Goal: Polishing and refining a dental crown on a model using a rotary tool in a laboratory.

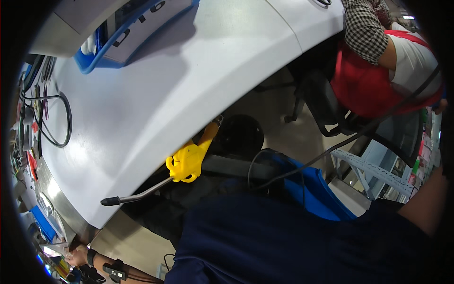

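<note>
My left hand (78, 256) is at the lower left, at the corner of a metal-topped bench. A dark band circles the wrist, and a small black device with a cable is strapped to the forearm. Close to the fingers is a pale, see-through sheet or bag (57, 249); the fingers are too small and blurred to show whether they grip it. My right forearm (428, 203) reaches out past the right rim, so the right hand is hidden. Nearer my body, below the white table's edge, is a yellow piece with loop handles (187, 162) and a bent metal rod ending in a black tip.
On the white table (156, 94) stand a blue-edged bin (142, 38) and a looped black cable (70, 118). Tools crowd the far left. A person in a red vest (354, 85) sits at the right by a black chair (326, 104). A blue bin (314, 189) is beside me.
</note>
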Available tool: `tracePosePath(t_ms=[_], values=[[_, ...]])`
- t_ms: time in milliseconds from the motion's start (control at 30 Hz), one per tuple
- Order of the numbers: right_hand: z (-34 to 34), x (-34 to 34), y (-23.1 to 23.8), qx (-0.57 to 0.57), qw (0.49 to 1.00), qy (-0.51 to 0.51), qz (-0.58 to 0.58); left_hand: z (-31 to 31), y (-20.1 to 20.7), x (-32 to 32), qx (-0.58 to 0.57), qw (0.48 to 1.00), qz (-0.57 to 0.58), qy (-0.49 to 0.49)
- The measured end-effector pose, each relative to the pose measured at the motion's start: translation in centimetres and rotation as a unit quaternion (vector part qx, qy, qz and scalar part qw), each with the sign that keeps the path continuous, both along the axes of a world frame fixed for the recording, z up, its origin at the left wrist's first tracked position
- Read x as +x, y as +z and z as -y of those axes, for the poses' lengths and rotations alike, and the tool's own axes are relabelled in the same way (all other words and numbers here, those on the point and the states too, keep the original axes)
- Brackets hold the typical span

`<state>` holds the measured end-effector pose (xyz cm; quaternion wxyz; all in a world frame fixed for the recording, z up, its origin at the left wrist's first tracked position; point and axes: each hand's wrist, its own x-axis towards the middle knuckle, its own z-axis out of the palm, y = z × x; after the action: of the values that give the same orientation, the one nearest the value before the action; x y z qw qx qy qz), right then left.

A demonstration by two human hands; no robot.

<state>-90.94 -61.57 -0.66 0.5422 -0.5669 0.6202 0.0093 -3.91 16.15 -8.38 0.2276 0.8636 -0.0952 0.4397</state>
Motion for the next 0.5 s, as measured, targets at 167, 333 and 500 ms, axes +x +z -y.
tracePosePath(t_ms=[167, 333, 500], values=[[1.3, -0.1, 1.3, -0.01, 0.998, 0.046, 0.031, -0.1, 1.0, -2.5, 0.019, 1.0, -0.017, 0.014], [3.3, -0.3, 1.9, -0.015, 0.995, 0.086, 0.05, -0.3, 2.9, -3.7, 0.053, 0.997, -0.052, 0.0], [5.6, 0.8, 5.3, -0.037, 0.988, 0.134, 0.061, -2.2, 5.3, -4.7, 0.069, 0.993, -0.096, -0.007]])
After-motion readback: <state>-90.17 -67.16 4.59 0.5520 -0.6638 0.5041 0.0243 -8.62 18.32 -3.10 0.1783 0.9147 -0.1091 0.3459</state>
